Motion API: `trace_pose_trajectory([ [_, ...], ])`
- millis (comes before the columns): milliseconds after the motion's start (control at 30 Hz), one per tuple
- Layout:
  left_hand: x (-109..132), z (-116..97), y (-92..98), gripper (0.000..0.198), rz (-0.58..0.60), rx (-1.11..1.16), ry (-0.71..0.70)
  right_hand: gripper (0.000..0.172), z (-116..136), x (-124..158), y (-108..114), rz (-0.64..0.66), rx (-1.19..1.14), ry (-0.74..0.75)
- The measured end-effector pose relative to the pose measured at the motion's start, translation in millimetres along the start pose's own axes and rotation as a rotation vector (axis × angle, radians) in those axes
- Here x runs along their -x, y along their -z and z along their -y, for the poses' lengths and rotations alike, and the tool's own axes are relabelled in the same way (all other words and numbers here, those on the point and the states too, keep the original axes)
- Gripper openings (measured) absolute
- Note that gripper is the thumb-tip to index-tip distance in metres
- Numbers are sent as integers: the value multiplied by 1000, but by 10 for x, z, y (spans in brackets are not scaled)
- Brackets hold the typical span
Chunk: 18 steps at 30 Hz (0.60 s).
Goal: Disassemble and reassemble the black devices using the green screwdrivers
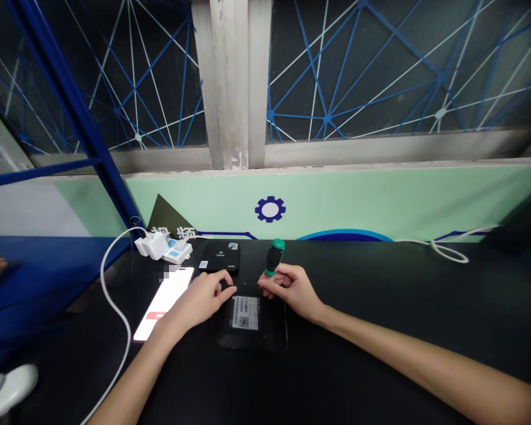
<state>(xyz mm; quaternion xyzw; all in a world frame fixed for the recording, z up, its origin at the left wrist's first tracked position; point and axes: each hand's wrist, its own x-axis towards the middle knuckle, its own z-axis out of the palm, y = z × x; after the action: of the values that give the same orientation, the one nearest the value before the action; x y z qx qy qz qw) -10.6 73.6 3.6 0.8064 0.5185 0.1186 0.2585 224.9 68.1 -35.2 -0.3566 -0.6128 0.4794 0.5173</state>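
Where the right hand grips: the right hand (292,287) is clamped, thumb and fingers pinched round the lower end of a screwdriver (273,255) with a green-and-black handle. It stands upright above the knuckles, probably so the tip bears straight down. The tip is hidden behind the fingers.
Left hand: the left hand (202,299) clasps nothing. Its fingers are loosely curled, with the tips pressed on the black box's far-left corner, seemingly to steady it.
Black box: the black box (265,333) lies flat on the table (380,307), under both hands' fingertips and reaching back towards the wrists.
Label: a white sticker (245,312) on the box, between the two hands, carries print and a code square too small to read.
Phone: the phone (161,304) lies lit and flat along the left hand's outer side. A red bar shows on the screen, and the top is blurred.
Small black device: the small black device (221,258) sits just beyond the left hand. Its pale mark is unreadable.
Charger: a white charger (153,244) with its cable (115,307) sits farther beyond and outward.
Wall writing: a blue gear emblem (269,209) shows beyond both hands. The white characters beside the charger are partly hidden and illegible.
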Motion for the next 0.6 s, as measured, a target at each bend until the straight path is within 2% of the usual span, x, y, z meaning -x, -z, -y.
trace_pose_trajectory([
  [200,0,-43,13,27,6,-8,9,43,-25,-11,13,-36,-50,-18],
  [600,-4,-17,7,27,2,1,1,33,33,20,13,58,5,40],
])
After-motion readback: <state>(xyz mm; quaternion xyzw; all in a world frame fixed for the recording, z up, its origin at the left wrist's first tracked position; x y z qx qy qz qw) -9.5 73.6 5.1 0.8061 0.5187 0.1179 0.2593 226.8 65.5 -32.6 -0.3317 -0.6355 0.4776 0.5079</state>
